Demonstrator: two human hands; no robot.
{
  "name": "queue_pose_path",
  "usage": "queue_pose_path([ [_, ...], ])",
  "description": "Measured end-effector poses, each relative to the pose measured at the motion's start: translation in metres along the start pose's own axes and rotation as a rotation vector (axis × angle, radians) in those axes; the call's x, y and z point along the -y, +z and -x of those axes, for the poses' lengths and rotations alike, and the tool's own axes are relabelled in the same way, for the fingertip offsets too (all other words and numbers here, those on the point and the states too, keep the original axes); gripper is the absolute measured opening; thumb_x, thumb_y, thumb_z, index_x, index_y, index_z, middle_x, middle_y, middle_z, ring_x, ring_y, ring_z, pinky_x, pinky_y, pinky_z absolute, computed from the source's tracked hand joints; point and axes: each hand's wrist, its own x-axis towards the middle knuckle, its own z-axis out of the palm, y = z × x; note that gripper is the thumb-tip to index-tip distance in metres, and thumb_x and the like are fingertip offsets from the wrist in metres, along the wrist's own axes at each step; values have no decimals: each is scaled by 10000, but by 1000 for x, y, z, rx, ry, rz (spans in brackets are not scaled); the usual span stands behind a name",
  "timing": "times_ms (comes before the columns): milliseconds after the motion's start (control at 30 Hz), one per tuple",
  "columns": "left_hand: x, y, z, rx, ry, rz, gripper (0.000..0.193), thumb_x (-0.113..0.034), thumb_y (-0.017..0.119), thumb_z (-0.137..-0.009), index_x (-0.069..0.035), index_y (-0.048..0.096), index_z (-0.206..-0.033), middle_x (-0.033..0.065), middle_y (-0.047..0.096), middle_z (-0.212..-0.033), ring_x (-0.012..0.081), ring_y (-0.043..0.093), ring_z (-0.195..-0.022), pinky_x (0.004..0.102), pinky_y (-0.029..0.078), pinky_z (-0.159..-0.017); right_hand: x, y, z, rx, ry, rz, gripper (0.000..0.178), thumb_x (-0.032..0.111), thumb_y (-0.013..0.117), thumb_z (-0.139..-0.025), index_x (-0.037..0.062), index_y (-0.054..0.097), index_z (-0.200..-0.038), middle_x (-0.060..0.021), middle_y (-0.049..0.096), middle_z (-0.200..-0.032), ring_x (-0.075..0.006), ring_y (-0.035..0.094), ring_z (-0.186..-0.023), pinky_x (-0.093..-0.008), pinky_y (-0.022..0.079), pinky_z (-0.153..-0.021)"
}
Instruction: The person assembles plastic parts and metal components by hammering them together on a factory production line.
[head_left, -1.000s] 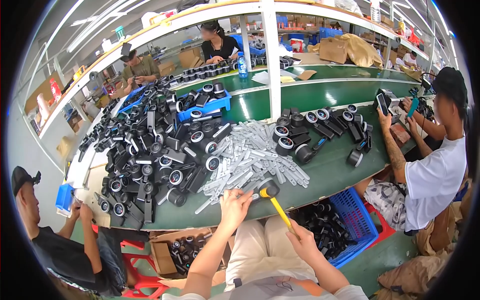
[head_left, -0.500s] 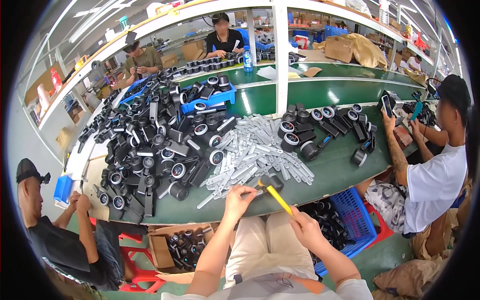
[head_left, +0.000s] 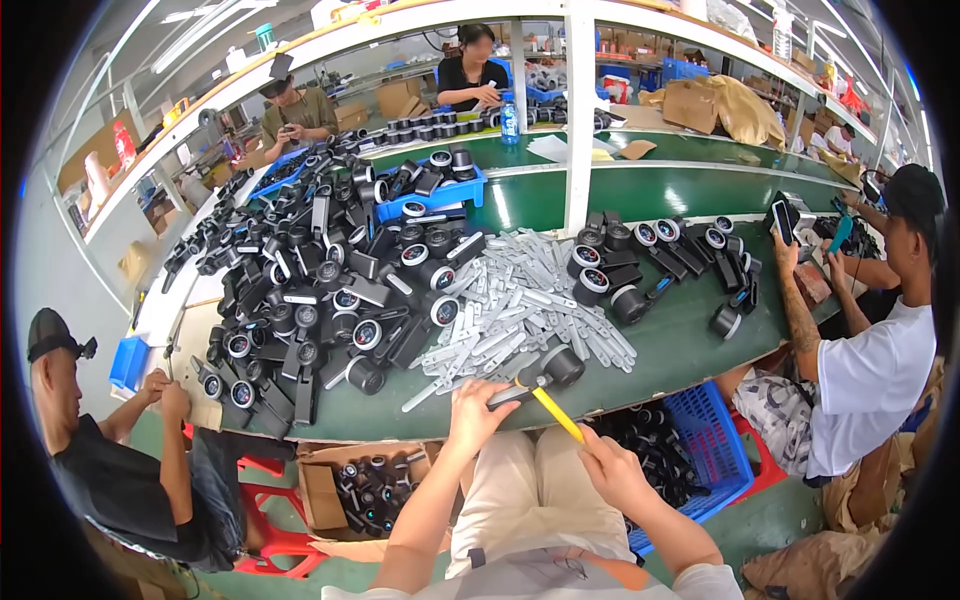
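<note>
At the table's near edge, my left hand (head_left: 474,416) is closed around the grey handle of a black device with a round head (head_left: 563,364). The device lies tilted, its head resting toward the table and pointing away to the right. My right hand (head_left: 612,464) grips a yellow-handled hammer (head_left: 555,410). The hammer's small head, hard to make out, is over the device's handle, close to my left fingertips. Just beyond my hands spreads a heap of flat grey strips (head_left: 520,300).
Many similar black devices (head_left: 330,270) are piled at left, with others (head_left: 650,245) at right. A blue tray (head_left: 430,200) stands behind. Below the edge are a cardboard box (head_left: 322,497) and a blue crate (head_left: 712,440). Co-workers (head_left: 865,330) sit left, right and across; a white post (head_left: 579,120) rises ahead.
My left hand has tilted the device, so its handle shows more beside my fingers. The hammer has come down slightly, its head now nearer the handle. The whole view has shifted a little.
</note>
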Motion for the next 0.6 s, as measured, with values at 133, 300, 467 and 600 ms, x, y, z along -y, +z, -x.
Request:
queue_pose_path([
  [133, -3, -1, -4, 10, 20, -18, 322, -234, 809, -660, -79, 704, -922, 72, 660, -891, 252, 571, -903, 367, 387, -830, -2, 6, 2, -24, -6, 6, 405, 83, 593, -859, 30, 511, -1252, -173, 588, -791, -373, 603, -682, -426, 489, -582],
  [300, 0, 2, -2, -42, 60, 18, 324, -222, 823, -640, -46, 693, -880, 77, 662, -860, 257, 579, -884, 360, 391, -837, 4, 6, 4, -91, -51, -75, 410, 96, 594, -860, 26, 508, -1255, -171, 587, -790, -377, 602, -687, -430, 485, -577],
  [467, 3, 5, -1, -67, 51, 93, 298, -163, 826, -634, -28, 695, -865, 94, 655, -849, 275, 582, -840, 364, 457, -793, 1, 4, -5, 0, -20, 22, 423, 58, 601, -846, 28, 512, -1258, -181, 586, -793, -377, 600, -679, -433, 489, -587],
  [600, 17, 10, 4, 10, -197, 355, 708, -30, 817, -636, -77, 508, -1270, 69, 680, -867, 179, 643, -829, 306, 511, -747, 10, 12, -3, 84, 4, -14, 392, 73, 595, -854, 26, 523, -1237, -211, 618, -892, -400, 619, -776, -430, 523, -670],
])
